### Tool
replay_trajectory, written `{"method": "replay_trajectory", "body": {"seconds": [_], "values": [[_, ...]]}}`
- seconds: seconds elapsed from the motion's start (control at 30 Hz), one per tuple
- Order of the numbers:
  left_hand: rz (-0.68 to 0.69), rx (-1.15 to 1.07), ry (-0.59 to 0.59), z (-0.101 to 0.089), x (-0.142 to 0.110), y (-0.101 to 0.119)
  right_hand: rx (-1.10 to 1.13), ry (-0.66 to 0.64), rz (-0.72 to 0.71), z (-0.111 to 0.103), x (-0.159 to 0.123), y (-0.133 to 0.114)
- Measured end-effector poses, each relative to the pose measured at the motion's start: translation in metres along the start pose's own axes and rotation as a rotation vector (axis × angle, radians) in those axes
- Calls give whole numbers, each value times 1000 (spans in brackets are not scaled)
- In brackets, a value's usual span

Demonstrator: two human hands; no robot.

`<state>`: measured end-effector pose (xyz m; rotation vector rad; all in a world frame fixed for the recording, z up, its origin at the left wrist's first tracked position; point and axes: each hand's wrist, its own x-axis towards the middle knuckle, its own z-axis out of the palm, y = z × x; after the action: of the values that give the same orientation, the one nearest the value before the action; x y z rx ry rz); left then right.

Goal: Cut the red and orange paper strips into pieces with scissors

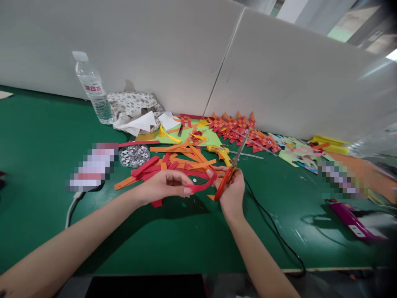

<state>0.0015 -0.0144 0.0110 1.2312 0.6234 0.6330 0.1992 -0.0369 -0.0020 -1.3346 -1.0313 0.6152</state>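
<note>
Between thumb and fingers my left hand point(169, 184) pinches a curved red strip point(203, 187), which looks like paper or felt. Its other end reaches the fingertips of my right hand point(232, 188). That hand is wrapped round orange-handled scissors point(223, 184), with the blades pointing up and away from me. Under and beyond both hands lies a pile of red and orange strips point(189, 157). A yellow glue gun point(219, 153) rests just behind the right hand. A small orange scrap point(211, 197) shows beside the scissor handle.
A clear tub of googly eyes point(134, 155) stands left of the strips. Behind are a water bottle point(94, 89), a patterned tissue pouch point(133, 105) and woven red-orange fish shapes point(232, 126). A black cable point(273, 223) and purple power strip point(353, 221) lie at right.
</note>
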Motion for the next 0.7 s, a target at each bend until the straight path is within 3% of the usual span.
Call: {"method": "replay_trajectory", "body": {"seconds": [0.17,0.43,0.57,0.7], "values": [[-28,57,-52,-2,0,1,108,48,-22,-1,1,-2],[-1,225,123,-1,5,-8,257,-103,145,3,-4,-8],[105,353,168,0,5,-11,291,-193,199,4,-6,-6],[212,307,147,1,5,-12,215,-164,128,6,-8,-6]]}}
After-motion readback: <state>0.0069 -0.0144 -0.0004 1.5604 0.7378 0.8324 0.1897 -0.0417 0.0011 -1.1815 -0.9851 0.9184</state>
